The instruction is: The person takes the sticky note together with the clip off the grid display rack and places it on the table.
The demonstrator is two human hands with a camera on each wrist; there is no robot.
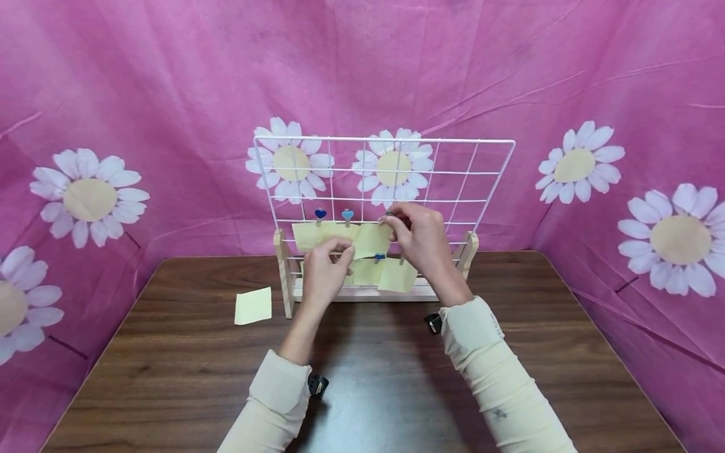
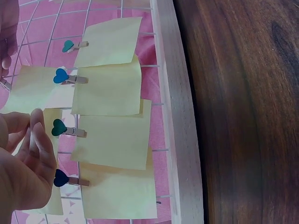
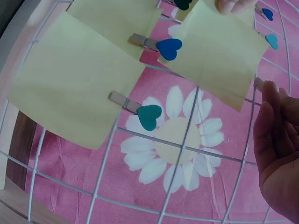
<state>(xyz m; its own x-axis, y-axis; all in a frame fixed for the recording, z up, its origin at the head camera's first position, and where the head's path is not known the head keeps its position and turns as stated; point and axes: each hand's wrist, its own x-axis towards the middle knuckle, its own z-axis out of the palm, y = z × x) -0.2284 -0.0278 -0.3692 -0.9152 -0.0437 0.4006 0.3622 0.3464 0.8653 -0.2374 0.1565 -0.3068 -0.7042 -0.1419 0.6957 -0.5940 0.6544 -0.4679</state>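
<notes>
Item, one note [image 1: 372, 241]: plain yellow paper, square, at the front of the wire rack [image 1: 362, 294], about mid-height, to the right of two upper notes [image 1: 308, 235] and above the lower notes [image 1: 398, 275]. I judge it very light, thin and soft, quick to bend or crease, easily torn if dragged against the wires. Best hold: a gentle pinch at the edges or corners, keeping the face flat.

Item, left hand [image 1: 325, 270]: in front of the rack; I have thumb and forefinger pinching the note's lower left corner.

Item, right hand [image 1: 421, 236]: in front of the rack, at the note's upper right corner; fingertips pinching a clip [image 3: 258, 84], mostly hidden by them. Whether its mouth has the paper, I cannot tell.

The clip appears to be wood: I judge it light, stiff and sprung, apt to twist if squeezed off-centre. Best hold: both tail ends, square between thumb and finger.

Item, two heart clips, dark blue [image 1: 320, 215] and light blue [image 1: 348, 215]: at the upper notes' top edges, on the rack.

Item, one loose note [image 1: 253, 306]: on the table [image 1: 187, 352], just left of the rack.
</notes>
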